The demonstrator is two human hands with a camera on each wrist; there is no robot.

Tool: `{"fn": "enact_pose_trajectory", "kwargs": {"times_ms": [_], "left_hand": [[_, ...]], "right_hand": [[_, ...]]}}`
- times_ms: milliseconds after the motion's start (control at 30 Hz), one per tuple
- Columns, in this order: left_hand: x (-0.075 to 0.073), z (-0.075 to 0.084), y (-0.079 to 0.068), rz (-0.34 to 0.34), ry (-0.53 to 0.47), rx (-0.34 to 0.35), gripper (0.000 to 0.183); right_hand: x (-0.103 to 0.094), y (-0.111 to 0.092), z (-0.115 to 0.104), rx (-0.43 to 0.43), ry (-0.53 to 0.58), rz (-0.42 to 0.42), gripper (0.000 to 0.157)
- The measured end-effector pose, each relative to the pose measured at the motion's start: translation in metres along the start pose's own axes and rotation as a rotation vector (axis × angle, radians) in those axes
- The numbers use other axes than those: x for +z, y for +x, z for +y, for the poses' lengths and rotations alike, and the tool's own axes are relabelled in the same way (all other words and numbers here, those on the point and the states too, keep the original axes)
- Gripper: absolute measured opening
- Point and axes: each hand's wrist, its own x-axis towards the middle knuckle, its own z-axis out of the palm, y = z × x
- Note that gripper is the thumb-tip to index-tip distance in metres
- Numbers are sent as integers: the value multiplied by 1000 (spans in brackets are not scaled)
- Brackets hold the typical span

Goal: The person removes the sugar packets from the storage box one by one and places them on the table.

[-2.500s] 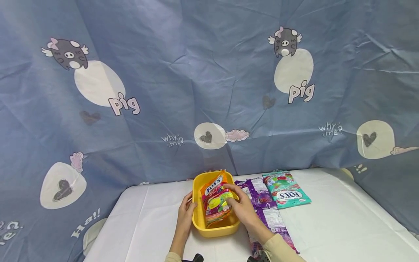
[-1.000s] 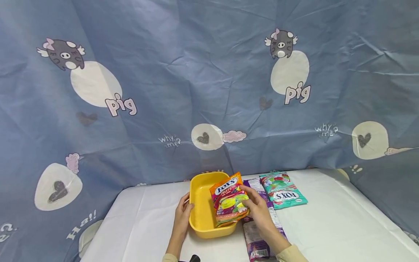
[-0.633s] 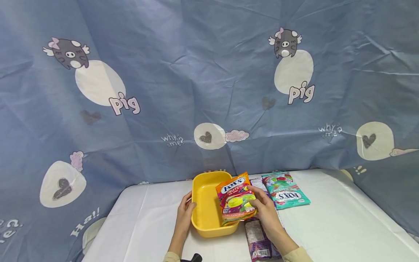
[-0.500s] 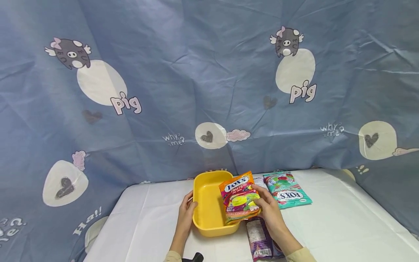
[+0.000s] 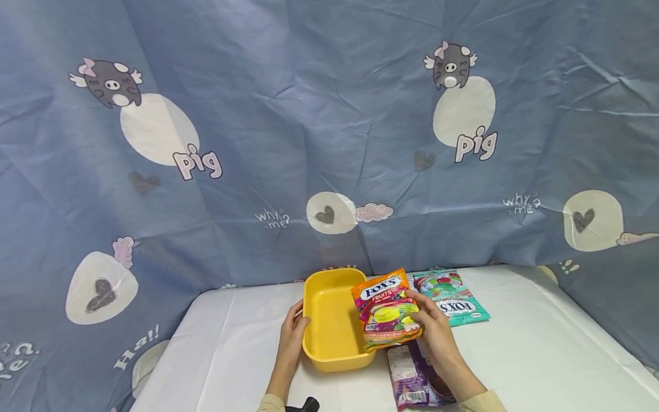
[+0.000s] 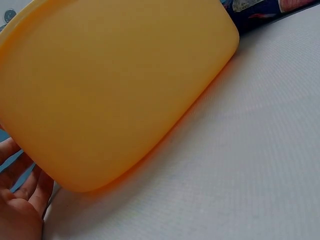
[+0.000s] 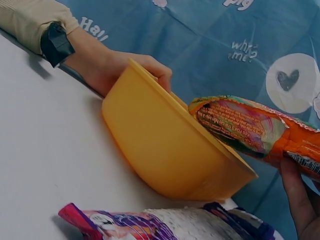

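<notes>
A yellow plastic tub (image 5: 332,320) stands on the white table, nothing lying in it. My left hand (image 5: 291,335) holds its left side, thumb at the rim and fingers along the outer wall, also visible beside the tub in the left wrist view. My right hand (image 5: 429,326) pinches an orange FOX'S Fruits candy bag (image 5: 386,315) by its right edge. The bag is tilted, its lower left corner overlapping the tub's right rim. In the right wrist view the bag's printed back (image 7: 240,125) is raised at the rim, with fingers (image 7: 295,195) beneath it.
Purple candy bags (image 5: 409,375) lie right of the tub, partly hidden under the right hand and orange bag. A teal FOX'S bag (image 5: 455,306) lies behind them. A blue patterned cloth (image 5: 329,143) hangs at the table's back edge.
The orange candy bag has come up out of the tub and moved right with my right hand, over the purple bags. My left hand stays at the tub's left side.
</notes>
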Motion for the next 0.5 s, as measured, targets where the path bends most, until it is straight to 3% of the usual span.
{"fn": "enact_pose_trajectory", "kwargs": {"times_ms": [500], "left_hand": [[0,-2,-1,8,-8,49,44]], "right_hand": [[-15,-5,-4,35,-7,2,47]]}}
